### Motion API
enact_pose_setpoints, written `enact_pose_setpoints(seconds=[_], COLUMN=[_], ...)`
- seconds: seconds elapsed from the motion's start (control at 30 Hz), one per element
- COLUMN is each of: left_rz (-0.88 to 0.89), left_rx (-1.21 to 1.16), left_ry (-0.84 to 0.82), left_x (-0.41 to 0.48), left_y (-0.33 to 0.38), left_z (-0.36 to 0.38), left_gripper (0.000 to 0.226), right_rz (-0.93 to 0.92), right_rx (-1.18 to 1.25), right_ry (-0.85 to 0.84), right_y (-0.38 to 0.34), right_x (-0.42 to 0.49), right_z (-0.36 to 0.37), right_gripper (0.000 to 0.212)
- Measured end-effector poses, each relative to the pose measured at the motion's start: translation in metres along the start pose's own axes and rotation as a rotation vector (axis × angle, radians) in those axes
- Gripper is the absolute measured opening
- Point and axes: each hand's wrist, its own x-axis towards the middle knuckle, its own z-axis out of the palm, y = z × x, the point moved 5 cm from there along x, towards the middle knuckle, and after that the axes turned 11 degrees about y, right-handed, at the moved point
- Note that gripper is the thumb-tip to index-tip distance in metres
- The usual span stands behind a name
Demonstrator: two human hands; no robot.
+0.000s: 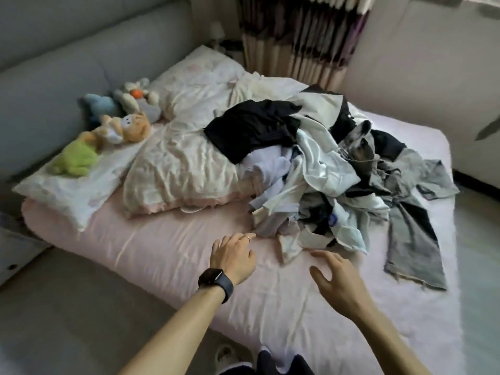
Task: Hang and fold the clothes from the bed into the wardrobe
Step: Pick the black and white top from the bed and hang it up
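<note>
A loose pile of clothes (319, 169) lies on the right half of the bed (167, 247), which has a pink sheet. Black, white, pale blue and grey garments are tangled together; grey trousers (411, 239) trail toward the bed's near right edge. My left hand (232, 253), with a black watch on the wrist, reaches over the sheet, its fingertips just short of the pile's near edge. My right hand (335, 280) hovers over the sheet below the pile, fingers spread and relaxed. Neither hand holds anything. No wardrobe is in view.
A crumpled cream duvet (184, 163) and pillows (67, 193) fill the bed's left half. Several plush toys (116, 125) sit by the grey padded headboard (54, 63). A curtain (303, 36) hangs behind the bed, a wall stands at right, and floor lies at lower left.
</note>
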Motion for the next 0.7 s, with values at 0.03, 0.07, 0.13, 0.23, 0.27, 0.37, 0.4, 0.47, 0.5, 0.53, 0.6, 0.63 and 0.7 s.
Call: enact_pose_setpoints(seconds=[0.03, 0.07, 0.13, 0.23, 0.27, 0.37, 0.4, 0.47, 0.5, 0.53, 0.6, 0.63, 0.7], left_rz=[0.022, 0.066, 0.105, 0.171, 0.216, 0.266, 0.279, 0.287, 0.286, 0.273, 0.259, 0.247, 0.217], left_rx=[0.000, 0.006, 0.020, 0.051, 0.075, 0.115, 0.128, 0.160, 0.176, 0.191, 0.218, 0.234, 0.261], left_ry=[-0.010, -0.037, -0.089, -0.155, -0.162, -0.184, -0.197, -0.220, -0.224, -0.241, -0.248, -0.258, -0.277], left_x=[0.002, 0.008, 0.013, 0.014, 0.019, 0.027, 0.030, 0.037, 0.043, 0.048, 0.055, 0.061, 0.070], left_y=[0.004, 0.014, 0.023, 0.040, 0.053, 0.071, 0.078, 0.089, 0.093, 0.096, 0.100, 0.103, 0.102], left_z=[0.005, 0.013, 0.028, 0.049, 0.057, 0.077, 0.085, 0.102, 0.109, 0.118, 0.130, 0.140, 0.158], left_gripper=[0.048, 0.049, 0.049, 0.050, 0.050, 0.049, 0.048, 0.046, 0.045, 0.045, 0.046, 0.047, 0.048], right_rz=[0.034, 0.090, 0.160, 0.234, 0.273, 0.333, 0.351, 0.381, 0.392, 0.393, 0.400, 0.405, 0.404], right_rx=[0.002, 0.001, 0.009, 0.021, 0.038, 0.059, 0.059, 0.060, 0.063, 0.067, 0.060, 0.054, 0.045], right_ry=[0.007, 0.025, 0.040, 0.046, 0.057, 0.038, 0.025, -0.001, -0.020, -0.038, -0.076, -0.106, -0.161], right_y=[0.008, 0.021, 0.039, 0.063, 0.076, 0.103, 0.114, 0.138, 0.149, 0.161, 0.179, 0.191, 0.209], right_x=[-0.005, -0.012, -0.022, -0.037, -0.038, -0.039, -0.036, -0.026, -0.019, -0.011, 0.004, 0.014, 0.032], right_z=[0.001, 0.000, 0.002, 0.010, 0.009, 0.018, 0.020, 0.024, 0.027, 0.030, 0.037, 0.043, 0.057], right_gripper=[0.036, 0.036, 0.037, 0.040, 0.040, 0.042, 0.043, 0.044, 0.045, 0.046, 0.048, 0.049, 0.051])
